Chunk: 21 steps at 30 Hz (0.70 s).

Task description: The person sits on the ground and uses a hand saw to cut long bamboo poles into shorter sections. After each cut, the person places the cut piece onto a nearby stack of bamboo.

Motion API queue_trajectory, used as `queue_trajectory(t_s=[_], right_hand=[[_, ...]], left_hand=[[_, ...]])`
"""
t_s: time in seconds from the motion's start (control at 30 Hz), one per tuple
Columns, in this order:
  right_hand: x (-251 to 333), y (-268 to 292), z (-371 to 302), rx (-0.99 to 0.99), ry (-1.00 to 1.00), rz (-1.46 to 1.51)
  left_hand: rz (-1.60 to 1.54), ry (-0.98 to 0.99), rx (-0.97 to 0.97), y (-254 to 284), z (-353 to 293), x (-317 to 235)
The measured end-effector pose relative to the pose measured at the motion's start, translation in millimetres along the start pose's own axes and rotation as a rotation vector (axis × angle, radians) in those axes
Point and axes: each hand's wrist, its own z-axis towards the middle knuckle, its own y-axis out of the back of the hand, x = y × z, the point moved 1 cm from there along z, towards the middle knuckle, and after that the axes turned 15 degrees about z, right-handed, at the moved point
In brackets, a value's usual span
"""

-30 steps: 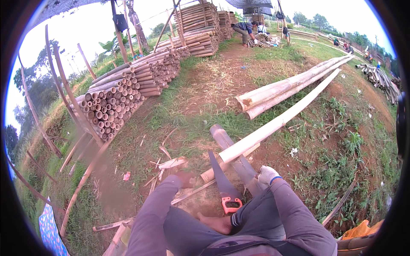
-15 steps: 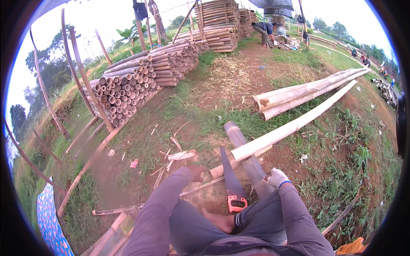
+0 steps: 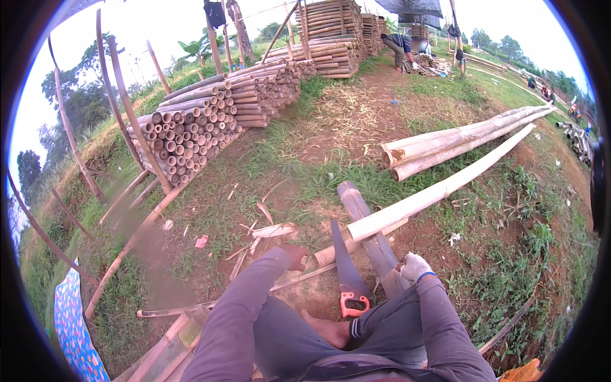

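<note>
My bare left hand (image 3: 296,257) hovers above the ground beside the near end of a short bamboo piece, its fingers curled in. What those fingers hold, if anything, is hidden. On the right, a white glove covers my right hand (image 3: 414,267), closed next to a thick grey bamboo log (image 3: 358,204); its contents I cannot make out. Between my hands lies a handsaw (image 3: 345,267), its orange handle (image 3: 354,304) toward me and neither hand on it. A long pale bamboo pole (image 3: 439,186) rests across the log, with the short bamboo piece (image 3: 328,254) lower down.
Two long bamboo poles (image 3: 458,143) lie beyond on the right. A large bamboo stack (image 3: 184,137) stands far left among upright stakes. Bamboo lengths (image 3: 168,347) and a blue patterned cloth (image 3: 77,325) lie at lower left. A co-worker (image 3: 400,48) bends over in the distance.
The whole view has shifted slightly to the right. My hands, the saw and the bamboo keep nearly the same places relative to each other. The distant co-worker's posture differs slightly.
</note>
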Motion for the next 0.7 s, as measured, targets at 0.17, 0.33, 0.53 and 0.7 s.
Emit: queue_trajectory(t_s=[0.17, 0.33, 0.53, 0.7], right_hand=[[-7, 0, 3, -0.001, 0.001, 0.001], [4, 4, -5, 0.015, -0.017, 0.010], [4, 3, -6, -0.010, 0.002, 0.027], [7, 5, -9, -0.012, -0.019, 0.029]], left_hand=[[0.017, -0.014, -0.018, 3, 2, -1], [0.013, 0.004, 0.005, 11, -7, -5], [-0.010, -0.009, -0.003, 9, -6, -3], [-0.018, -0.033, -0.007, 12, -7, -4]])
